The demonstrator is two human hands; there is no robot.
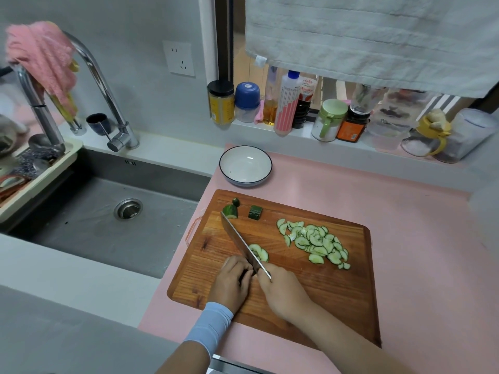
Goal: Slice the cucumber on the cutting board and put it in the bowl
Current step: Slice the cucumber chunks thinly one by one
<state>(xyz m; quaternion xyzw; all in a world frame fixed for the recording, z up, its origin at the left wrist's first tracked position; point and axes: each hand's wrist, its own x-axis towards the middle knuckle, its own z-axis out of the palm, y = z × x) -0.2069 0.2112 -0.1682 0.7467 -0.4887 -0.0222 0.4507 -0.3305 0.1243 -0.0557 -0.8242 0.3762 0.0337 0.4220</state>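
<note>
Now the last stub of cucumber [246,274] is seen near the front of the cutting board [310,292], tucked under the curled fingers of the left hand [229,283] and pressed against the board; only a dark sliver of it is shown between the two hands. A few fresh slices [259,252] are laid just beside the knife [243,242], on its right. A larger heap of slices [316,244] is spread further right on the board, well apart from the hands. Two cut ends [231,211] [255,212] are left at the far left corner of the board, near the blade tip. The bowl [245,164] is set beyond the board on the pink mat [418,238], with nothing between it and the board. A sink [81,217] is found to the left, and bottles and jars [286,103] are lined along the ledge behind, under a hanging towel [378,36]. The knife handle is wrapped by the right hand [283,290], fingers closed round it, the blade slanted away towards the far left and lying right beside the left hand's knuckles.
</note>
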